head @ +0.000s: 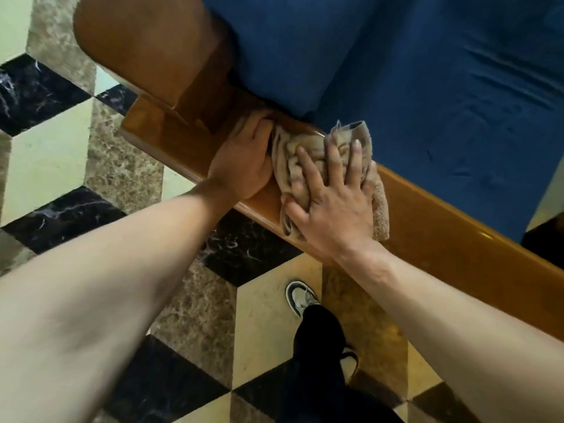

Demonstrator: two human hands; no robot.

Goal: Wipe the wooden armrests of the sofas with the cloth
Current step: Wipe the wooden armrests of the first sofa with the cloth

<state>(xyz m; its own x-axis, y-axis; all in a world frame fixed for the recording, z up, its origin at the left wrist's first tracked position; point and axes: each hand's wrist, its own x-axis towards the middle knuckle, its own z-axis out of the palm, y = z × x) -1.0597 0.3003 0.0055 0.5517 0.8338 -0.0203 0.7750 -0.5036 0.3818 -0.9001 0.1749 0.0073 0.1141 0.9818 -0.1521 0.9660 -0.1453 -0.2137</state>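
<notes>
The crumpled beige cloth (308,166) lies on the glossy wooden armrest (451,236), pressed flat under the right hand (331,203), its grip spread apart. The left hand (242,160) rests beside it, fingers curled over the armrest's far edge against the blue sofa cushion (412,71).

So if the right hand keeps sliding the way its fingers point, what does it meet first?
Probably the blue seat cushion: the right hand, flat on the cloth, points across the wooden armrest toward it.
</notes>
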